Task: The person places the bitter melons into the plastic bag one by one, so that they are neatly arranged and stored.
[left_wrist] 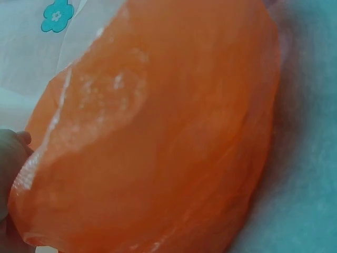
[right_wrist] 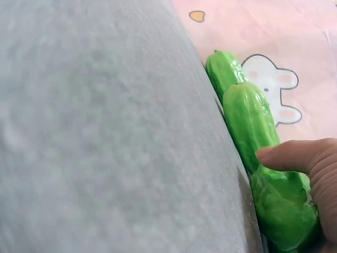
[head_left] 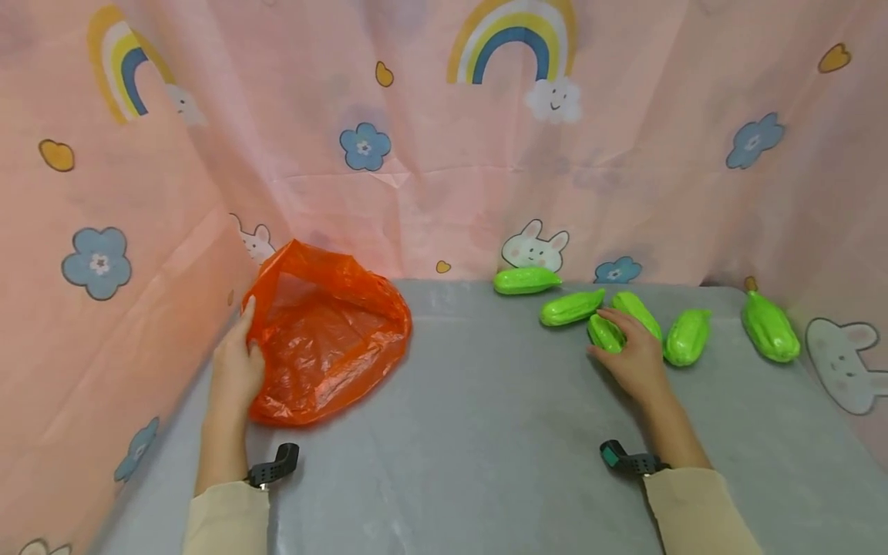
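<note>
At the left of the head view, my left hand (head_left: 238, 366) grips the side of an orange plastic bag (head_left: 326, 339), thumb inside the rim. The bag stands with its mouth spread wide toward me; in the left wrist view its thin orange film (left_wrist: 158, 137) covers most of the picture. On the right, my right hand (head_left: 634, 358) has thumb and fingers around a short green ridged vegetable (head_left: 605, 334), like a glossy toy cucumber. The right wrist view shows the thumb (right_wrist: 287, 155) across this vegetable (right_wrist: 281, 211), with similar ones lying beyond it.
Around the right hand lie more green vegetables: one at the back (head_left: 525, 280), one angled (head_left: 570, 308), one behind the fingers (head_left: 637, 312) and one to the right (head_left: 687, 338). A brown-stemmed one (head_left: 771, 327) lies far right. Pink printed cloth (head_left: 430, 208) walls the grey table (head_left: 444, 462).
</note>
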Available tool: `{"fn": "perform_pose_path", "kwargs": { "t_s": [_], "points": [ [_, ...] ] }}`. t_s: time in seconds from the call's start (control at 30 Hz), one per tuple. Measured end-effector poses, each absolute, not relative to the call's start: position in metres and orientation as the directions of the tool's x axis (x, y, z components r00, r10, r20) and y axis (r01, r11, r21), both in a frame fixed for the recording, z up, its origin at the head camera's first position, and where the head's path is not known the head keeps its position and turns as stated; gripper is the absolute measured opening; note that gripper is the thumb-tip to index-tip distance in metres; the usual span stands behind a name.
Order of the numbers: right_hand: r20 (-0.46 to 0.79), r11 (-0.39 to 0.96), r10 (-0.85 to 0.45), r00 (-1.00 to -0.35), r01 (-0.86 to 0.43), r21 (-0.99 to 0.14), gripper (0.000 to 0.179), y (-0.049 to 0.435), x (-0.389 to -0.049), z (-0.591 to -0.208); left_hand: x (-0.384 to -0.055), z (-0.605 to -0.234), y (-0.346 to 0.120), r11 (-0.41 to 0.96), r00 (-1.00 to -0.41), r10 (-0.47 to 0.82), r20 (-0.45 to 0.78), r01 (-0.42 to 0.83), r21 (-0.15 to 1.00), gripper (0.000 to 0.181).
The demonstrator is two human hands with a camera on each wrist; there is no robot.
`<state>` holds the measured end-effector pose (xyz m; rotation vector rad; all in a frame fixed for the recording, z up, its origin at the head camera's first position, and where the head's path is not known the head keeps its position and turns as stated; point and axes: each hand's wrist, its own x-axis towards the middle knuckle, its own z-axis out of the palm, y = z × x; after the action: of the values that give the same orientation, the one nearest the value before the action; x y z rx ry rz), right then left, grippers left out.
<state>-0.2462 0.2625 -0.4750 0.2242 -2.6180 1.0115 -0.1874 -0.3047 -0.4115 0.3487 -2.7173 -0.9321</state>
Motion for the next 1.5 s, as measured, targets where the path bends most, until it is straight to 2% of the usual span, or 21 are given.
{"fn": "perform_pose_path", "kwargs": {
  "t_s": [0.23, 0.47, 0.9, 1.1, 1.27, 1.5],
  "points": [
    [0.348, 0.724, -0.018, -0.937, -0.253, -0.642, 0.054, 0.26, -0.248, -0.478, -0.185, -0.409, -0.308, 0.778, -0.953, -0.28, 0.12, -0.152, 0.609, 0.067],
    [0.302, 0.724, -0.033, -0.953, -0.231, -0.65, 0.044, 0.254, -0.242, -0.475, -0.181, -0.411, -0.309, 0.795, -0.934, -0.287, 0.213, -0.109, 0.597, 0.061],
    [0.116, 0.66, -0.241, -0.963, -0.25, -0.709, 0.048, 0.245, -0.238, -0.462, -0.182, -0.406, -0.306, 0.783, -0.932, -0.303, 0.199, -0.125, 0.609, 0.061],
    [0.163, 0.61, -0.31, -0.937, -0.327, -0.721, 0.049, 0.243, -0.24, -0.466, -0.183, -0.405, -0.306, 0.766, -0.931, -0.314, 0.186, -0.132, 0.63, 0.062],
    [0.233, 0.609, -0.307, -0.923, -0.379, -0.697, 0.045, 0.243, -0.24, -0.468, -0.184, -0.405, -0.305, 0.748, -0.929, -0.331, 0.168, -0.15, 0.646, 0.063],
    [0.224, 0.586, -0.328, -0.918, -0.383, -0.714, 0.038, 0.245, -0.237, -0.463, -0.187, -0.406, -0.304, 0.755, -0.929, -0.315, 0.192, -0.123, 0.644, 0.064]
  ]
}}
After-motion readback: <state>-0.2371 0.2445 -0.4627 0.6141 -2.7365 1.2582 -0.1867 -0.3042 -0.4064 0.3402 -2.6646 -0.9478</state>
